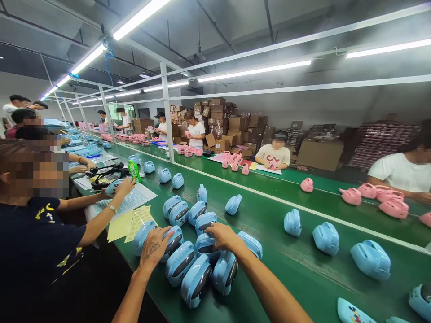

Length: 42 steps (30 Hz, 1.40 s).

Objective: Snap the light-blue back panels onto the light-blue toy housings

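Note:
Rounded light-blue plastic units with dark glossy panels stand in a cluster on the green belt in front of me. My left hand (pixel 155 246) is at the left side of the cluster, its fingers curled over a blue plastic unit (pixel 175 241). Another unit (pixel 143 234) stands just behind that hand. My right hand (pixel 220 235) reaches in from the right, fingers bent down onto a second blue plastic unit (pixel 204 244); its fingertips are partly hidden. Between my forearms stand more units, one of them (pixel 196 280) closest to me.
Single blue units (pixel 326 237) are spread along the belt (pixel 269 264). On the left a co-worker's hand (pixel 125 186) is by a green bottle (pixel 134 171), near yellow sticker sheets (pixel 138 222). Beyond the white divider (pixel 256 185) lie pink units (pixel 392 204) before other workers.

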### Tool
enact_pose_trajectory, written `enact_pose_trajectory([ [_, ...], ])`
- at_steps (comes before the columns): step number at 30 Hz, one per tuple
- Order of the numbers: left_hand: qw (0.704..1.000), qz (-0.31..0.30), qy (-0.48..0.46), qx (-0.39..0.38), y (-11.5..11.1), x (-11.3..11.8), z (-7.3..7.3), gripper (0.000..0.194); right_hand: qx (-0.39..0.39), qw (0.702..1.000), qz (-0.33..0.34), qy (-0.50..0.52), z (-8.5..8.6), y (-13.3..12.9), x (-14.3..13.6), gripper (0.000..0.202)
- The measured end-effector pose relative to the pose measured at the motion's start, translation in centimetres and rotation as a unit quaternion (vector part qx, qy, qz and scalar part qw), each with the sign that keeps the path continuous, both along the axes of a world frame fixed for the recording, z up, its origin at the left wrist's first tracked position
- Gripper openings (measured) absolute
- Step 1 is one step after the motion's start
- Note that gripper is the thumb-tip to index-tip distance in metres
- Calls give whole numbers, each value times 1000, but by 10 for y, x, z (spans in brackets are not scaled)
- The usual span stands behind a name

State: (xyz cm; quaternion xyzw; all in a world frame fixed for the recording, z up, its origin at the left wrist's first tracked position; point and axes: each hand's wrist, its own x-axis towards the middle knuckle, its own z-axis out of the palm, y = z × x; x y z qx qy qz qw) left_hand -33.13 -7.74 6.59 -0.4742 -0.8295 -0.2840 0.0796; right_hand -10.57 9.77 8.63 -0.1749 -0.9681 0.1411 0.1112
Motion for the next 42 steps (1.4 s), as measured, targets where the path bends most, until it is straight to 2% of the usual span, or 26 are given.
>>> enact_pose_trajectory([
  [4, 999, 43, 4, 5, -13, -5, -4, 43, 9, 999, 16, -41, 1, 16, -9, 48],
  [8, 998, 56, 9, 16, -20, -1, -1, 43, 2, 999, 11, -36, 7, 28, -12, 45],
  [11, 997, 59, 17, 38, -24, 18, 2, 44, -6, 1000, 12, -8, 14, 33, -5, 52],
  [14, 997, 17, 11, 69, -27, 47, -1, 44, -16, 999, -7, 39, 22, 33, 16, 62],
  [17, 997, -30, -13, 69, -28, 72, -11, 46, -23, 996, -37, 75, 26, 19, 45, 51],
  [19, 998, -40, -12, 57, -26, 79, -18, 42, -27, 996, -16, 83, 25, 0, 60, 46],
  [22, 997, -39, 37, 48, -21, 74, -24, 34, -9, 995, 81, 61, 15, -38, 65, 58],
  [24, 996, -25, 80, 41, -18, 65, -24, 32, 33, 989, 142, 31, 5, -59, 57, 73],
  [26, 992, -15, 117, 34, -16, 55, -23, 31, 83, 980, 178, 8, -6, -74, 44, 78],
  [30, 988, -15, 150, 25, -15, 36, -18, 29, 154, 973, 171, -2, -18, -85, 20, 64],
  [35, 986, -47, 157, 15, -15, 19, -16, 33, 184, 964, 190, 15, -17, -89, -8, 46],
  [39, 986, -72, 148, 35, -11, 13, -18, 37, 187, 966, 178, 11, -15, -89, -28, 52],
  [42, 986, -75, 138, 58, -8, 17, -19, 40, 162, 968, 190, 2, -13, -86, -26, 62],
])
